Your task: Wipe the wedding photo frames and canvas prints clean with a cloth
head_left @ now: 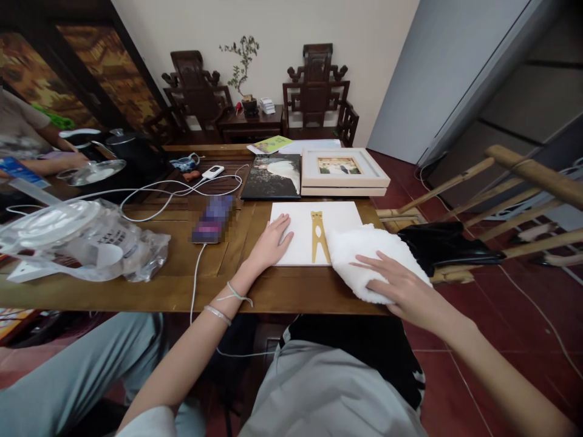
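A white flat frame back (300, 227) lies on the wooden table (182, 285) in front of me, with a gold stand (319, 235) on its middle. My left hand (269, 243) lies flat on the board's left edge, fingers stretched out. My right hand (397, 284) rests open on a white fluffy cloth (359, 252) that covers the board's right side.
Behind the board lie a dark photo book (273, 176) and a white framed photo (344, 170). A phone (213, 218) on a white cable and a plastic bag (86, 243) sit to the left. Another person's arm (40, 159) shows at far left. A bamboo chair (492, 206) stands on the right.
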`<state>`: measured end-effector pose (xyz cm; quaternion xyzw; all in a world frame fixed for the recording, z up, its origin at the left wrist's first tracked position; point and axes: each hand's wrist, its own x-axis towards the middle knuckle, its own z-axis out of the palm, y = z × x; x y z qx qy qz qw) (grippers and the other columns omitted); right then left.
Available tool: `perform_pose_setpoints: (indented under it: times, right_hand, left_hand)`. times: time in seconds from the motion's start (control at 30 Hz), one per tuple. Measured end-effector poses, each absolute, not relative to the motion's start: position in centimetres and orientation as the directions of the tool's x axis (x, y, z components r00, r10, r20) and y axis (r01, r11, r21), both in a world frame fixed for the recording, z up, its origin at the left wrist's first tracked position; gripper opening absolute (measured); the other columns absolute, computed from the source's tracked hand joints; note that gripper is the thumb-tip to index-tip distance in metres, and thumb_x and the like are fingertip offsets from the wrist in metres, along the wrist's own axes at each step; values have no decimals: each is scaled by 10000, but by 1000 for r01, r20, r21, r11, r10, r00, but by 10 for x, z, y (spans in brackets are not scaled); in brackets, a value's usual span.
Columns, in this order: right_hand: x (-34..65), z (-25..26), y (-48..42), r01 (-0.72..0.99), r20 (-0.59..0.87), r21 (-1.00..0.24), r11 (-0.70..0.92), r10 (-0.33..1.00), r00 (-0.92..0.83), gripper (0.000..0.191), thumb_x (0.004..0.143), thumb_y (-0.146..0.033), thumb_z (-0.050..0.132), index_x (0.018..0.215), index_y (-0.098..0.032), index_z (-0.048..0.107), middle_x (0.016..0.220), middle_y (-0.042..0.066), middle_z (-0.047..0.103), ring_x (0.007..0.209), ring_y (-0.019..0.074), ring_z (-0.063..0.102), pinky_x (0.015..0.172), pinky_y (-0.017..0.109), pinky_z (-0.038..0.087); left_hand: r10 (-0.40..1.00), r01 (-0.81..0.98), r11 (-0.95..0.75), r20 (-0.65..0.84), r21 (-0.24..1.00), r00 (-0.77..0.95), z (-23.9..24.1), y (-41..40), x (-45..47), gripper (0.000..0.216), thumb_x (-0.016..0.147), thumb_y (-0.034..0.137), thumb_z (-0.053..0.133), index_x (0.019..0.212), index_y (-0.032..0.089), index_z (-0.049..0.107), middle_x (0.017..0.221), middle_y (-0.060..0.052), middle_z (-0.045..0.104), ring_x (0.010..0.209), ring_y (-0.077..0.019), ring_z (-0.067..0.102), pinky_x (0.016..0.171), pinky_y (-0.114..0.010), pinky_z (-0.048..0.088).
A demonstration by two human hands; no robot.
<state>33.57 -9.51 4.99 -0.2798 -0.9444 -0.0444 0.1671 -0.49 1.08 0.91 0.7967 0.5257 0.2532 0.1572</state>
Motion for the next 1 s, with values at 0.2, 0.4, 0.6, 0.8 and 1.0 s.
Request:
perform_pose_setpoints:
  times: [0.2,0.4,0.6,0.8,1.0]
  right_hand:
    - [329,46,-61,589,305,-42,807,572,-762,548,667,60,497,1120,-204,658,1434,203,632,1359,319,587,1155,581,453]
    - [307,62,12,696,169,-66,715,695,-699,525,700,18,500,1157,-170,677,1087,159,725,1030,328,675,890,433,523]
    - [300,63,44,745,168,-62,664,742,-648,536,721,-6,488,1203,-165,664,974,132,705,948,314,655,798,368,475]
    - [322,52,-38,615,264,-112,780,620,-739,553,656,36,469,1117,-207,655,1317,165,679,1249,320,633,1070,508,489]
    - [333,58,-100,559,273,-138,817,574,-772,544,632,55,454,1048,-232,656,1384,142,666,1309,275,620,1170,505,435]
  left_hand:
    - [918,752,-395,245,527,311,8,11,-5,522,1023,304,426,1482,79,534,1614,-172,455,1550,-285,371,1297,-551,227]
    - [920,741,-391,258,546,296,6,13,-6,510,1018,269,402,1459,66,557,1599,-178,473,1537,-283,397,1294,-559,235]
    - [921,736,-389,266,554,286,5,13,-8,521,1004,276,428,1469,74,553,1596,-176,476,1531,-282,406,1295,-542,251]
    - [921,740,-386,277,551,274,5,13,-6,507,997,266,442,1456,88,566,1589,-169,489,1527,-283,415,1289,-546,266]
    - [921,752,-385,277,536,274,6,13,-4,497,999,254,431,1452,103,568,1589,-155,495,1527,-277,415,1290,-550,253]
